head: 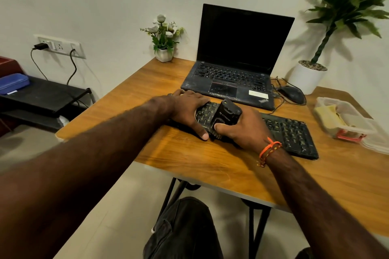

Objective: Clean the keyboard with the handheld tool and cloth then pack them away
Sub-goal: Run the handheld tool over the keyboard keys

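Observation:
A black keyboard [290,132] lies across the wooden desk [210,160] in front of a laptop. My left hand [187,109] grips the keyboard's left end, fingers over the far edge and thumb at the near edge. My right hand [242,128] holds a black handheld tool [227,116] with its bristled end down on the keys near the left part of the keyboard. A yellow cloth [328,111] lies inside a clear plastic box [357,126] at the desk's right side.
An open black laptop [235,65] stands behind the keyboard. A black mouse [292,93] with its cable sits to its right. A small flower pot [164,52] and a large white plant pot [307,78] stand at the back. The box lid [379,143] lies by the box.

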